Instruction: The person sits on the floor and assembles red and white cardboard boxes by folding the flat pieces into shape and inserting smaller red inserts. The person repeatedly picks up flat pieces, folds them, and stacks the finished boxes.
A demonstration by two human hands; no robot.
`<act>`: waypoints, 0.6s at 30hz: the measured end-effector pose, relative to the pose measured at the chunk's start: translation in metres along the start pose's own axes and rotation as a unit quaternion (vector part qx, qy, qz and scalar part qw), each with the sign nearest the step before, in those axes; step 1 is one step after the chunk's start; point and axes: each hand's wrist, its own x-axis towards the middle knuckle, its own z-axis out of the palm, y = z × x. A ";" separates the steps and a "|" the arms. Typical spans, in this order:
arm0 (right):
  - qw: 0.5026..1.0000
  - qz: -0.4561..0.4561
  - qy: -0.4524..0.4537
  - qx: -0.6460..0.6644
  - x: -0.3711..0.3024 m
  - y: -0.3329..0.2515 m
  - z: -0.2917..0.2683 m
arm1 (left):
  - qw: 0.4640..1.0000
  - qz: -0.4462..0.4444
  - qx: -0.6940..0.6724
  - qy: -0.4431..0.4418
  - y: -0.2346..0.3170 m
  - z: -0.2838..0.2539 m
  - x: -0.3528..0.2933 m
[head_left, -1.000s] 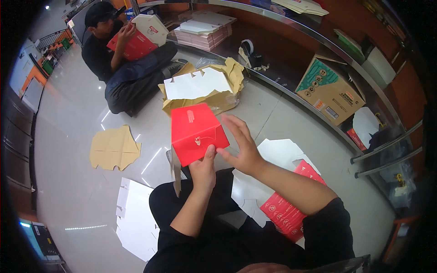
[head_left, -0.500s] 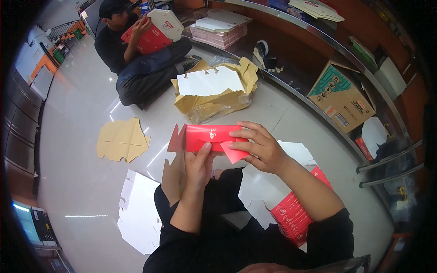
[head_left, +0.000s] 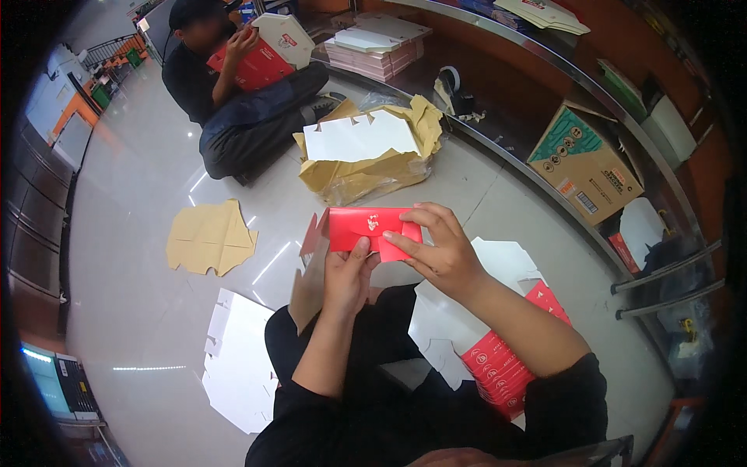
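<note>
Above my lap I hold a partly folded red cardboard box, its printed red side turned up and a grey-brown inner panel sticking out at the left. My left hand grips its lower edge, with the thumb pressed on the red face near the curved flap. My right hand holds the right end, fingers over the top and thumb on a folded-over corner flap. By my right knee lies a stack of folded red and white boxes. To my left, flat white box blanks rest on the floor.
Ahead stands an opened brown paper package of white blanks. A piece of brown paper lies at the left. A person sits cross-legged beyond, holding a red box. A metal shelf with a carton runs along the right.
The box has moved slightly up and right and tilted in my hands. The right corner flap, which pointed down, now lies closer against the end, with my right thumb on it.
</note>
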 end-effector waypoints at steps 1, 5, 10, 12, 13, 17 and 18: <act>1.000 0.001 -0.002 0.001 0.000 -0.001 0.001 | 1.000 -0.007 -0.008 -0.012 0.001 -0.004 0.003; 1.000 0.005 0.001 -0.003 0.001 -0.004 0.010 | 1.000 0.008 -0.025 -0.004 -0.001 -0.008 0.005; 0.995 0.042 0.054 0.073 -0.001 0.000 0.022 | 0.999 -0.010 -0.045 0.009 0.000 0.002 0.002; 0.996 0.034 0.058 0.058 -0.001 -0.002 0.022 | 0.998 -0.019 -0.056 0.012 -0.001 0.005 0.001; 0.996 0.043 0.052 0.058 -0.002 -0.004 0.024 | 0.998 -0.021 -0.060 0.012 -0.002 0.006 0.001; 0.996 0.070 0.030 0.050 -0.004 -0.006 0.026 | 0.997 -0.018 -0.068 -0.001 -0.007 0.009 0.002; 0.996 0.075 0.025 0.049 -0.004 -0.005 0.026 | 0.997 -0.018 -0.079 0.006 -0.009 0.012 0.001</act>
